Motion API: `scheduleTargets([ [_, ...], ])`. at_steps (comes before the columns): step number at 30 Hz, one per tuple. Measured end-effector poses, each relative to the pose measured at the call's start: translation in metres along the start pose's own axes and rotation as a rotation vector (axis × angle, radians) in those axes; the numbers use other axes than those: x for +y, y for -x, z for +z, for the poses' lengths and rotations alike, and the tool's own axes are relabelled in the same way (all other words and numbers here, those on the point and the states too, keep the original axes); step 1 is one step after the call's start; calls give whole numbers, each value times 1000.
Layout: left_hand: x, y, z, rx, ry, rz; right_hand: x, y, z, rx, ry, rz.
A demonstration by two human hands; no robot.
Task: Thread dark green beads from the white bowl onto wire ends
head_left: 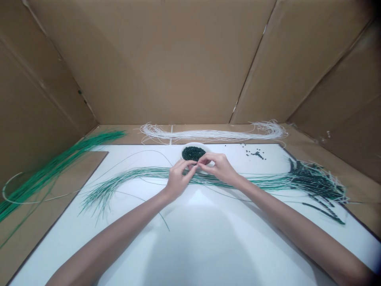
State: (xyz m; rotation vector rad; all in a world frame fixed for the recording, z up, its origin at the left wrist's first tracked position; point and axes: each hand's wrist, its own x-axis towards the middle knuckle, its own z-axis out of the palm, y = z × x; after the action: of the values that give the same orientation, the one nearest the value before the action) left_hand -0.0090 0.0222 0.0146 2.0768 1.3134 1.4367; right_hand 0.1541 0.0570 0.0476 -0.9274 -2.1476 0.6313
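Observation:
My left hand [177,178] and my right hand [216,166] meet fingertip to fingertip just in front of a small white bowl [193,146] filled with dark green beads. Both hands are pinched closed on something tiny that I cannot make out. A thin green wire [163,221] seems to trail from my left hand towards me. Under the hands a long bundle of green and white wires [127,176] lies across the white board [208,238]. Its right end holds wires strung with dark beads [315,180].
A bundle of white wires [214,134] lies behind the bowl. Bright green wires [53,165] stretch along the left on brown cardboard. A few loose beads [255,153] lie right of the bowl. Cardboard walls enclose the back and both sides.

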Motion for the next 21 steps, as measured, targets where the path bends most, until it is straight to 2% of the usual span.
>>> scheduleTargets([
  [6,2,0,0,-34,48,-56,-5,-4,-9,-138,9,-35],
  [10,2,0,1,-55,55,-48,-7,-5,-14,-178,10,-61],
  [21,-2,0,1,-12,78,-99,-11,-12,-13,-112,50,-73],
])
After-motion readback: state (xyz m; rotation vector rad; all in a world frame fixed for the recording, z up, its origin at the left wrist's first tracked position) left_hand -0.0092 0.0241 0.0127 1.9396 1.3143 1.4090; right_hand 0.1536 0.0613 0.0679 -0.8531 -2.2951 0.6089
